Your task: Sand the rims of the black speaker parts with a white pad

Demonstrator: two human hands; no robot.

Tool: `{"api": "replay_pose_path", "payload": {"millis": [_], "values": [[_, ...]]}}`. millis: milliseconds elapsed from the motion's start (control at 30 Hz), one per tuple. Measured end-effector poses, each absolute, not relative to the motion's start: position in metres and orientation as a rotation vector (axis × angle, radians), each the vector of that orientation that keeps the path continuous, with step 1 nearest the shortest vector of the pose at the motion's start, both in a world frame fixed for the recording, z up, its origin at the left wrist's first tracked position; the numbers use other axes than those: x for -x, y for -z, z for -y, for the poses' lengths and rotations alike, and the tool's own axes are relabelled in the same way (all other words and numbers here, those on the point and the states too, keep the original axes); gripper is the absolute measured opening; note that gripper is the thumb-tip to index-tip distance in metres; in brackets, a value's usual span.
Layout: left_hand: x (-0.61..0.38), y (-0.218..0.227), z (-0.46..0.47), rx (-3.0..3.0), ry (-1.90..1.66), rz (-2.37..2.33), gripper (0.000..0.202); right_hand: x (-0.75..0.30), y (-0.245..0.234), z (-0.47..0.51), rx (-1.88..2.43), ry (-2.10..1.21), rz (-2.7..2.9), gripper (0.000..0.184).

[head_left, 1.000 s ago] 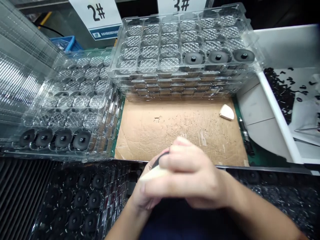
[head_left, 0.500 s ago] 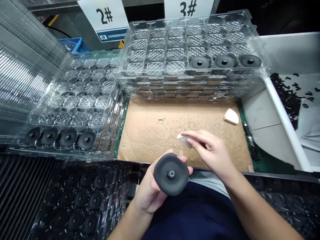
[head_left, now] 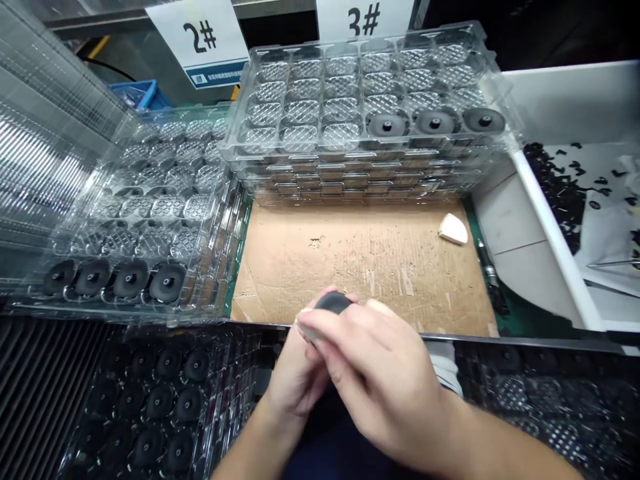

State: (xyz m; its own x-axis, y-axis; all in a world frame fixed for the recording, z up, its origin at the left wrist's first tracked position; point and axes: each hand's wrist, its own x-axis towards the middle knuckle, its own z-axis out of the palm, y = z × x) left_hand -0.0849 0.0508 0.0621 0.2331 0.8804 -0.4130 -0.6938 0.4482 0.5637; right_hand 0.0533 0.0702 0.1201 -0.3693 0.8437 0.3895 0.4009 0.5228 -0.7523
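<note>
My left hand [head_left: 295,380] grips a round black rubber disc [head_left: 334,302], which mostly hides behind my fingers. My right hand [head_left: 380,373] is closed over it from the near side, pinching a white wedge-shaped sponge [head_left: 306,328] against the disc. Both hands sit at the front edge of a sheet of brown cardboard [head_left: 360,267]. A second white sponge wedge [head_left: 453,229] lies on the cardboard at the far right, out of reach of my fingers.
Stacked clear plastic trays [head_left: 350,100] stand behind the cardboard, and another stack [head_left: 150,200] stands left, both holding several black discs. A filled tray [head_left: 160,400] lies front left. A white bin [head_left: 565,200] of black bits stands right, with a dark pen-like tool [head_left: 489,273] beside the cardboard.
My right hand has moved left and closed over the disc with the sponge. The disc, face-up in my left hand before, is now turned and mostly covered by my fingers.
</note>
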Motion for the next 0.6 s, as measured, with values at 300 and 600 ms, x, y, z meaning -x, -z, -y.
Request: {"api": "replay_pose_path", "payload": {"millis": [300, 600], "values": [[0.085, -0.061, -0.05, -0.332, -1.096, -0.852, 0.05, -0.044, -0.109, -0.076, 1.015, -0.678, 2.023, 0.027], [0.085, -0.054, -0.051, -0.375, -1.114, -0.877, 0.062, -0.067, -0.104, -0.072, 1.232, -0.569, 2.051, 0.025]]}}
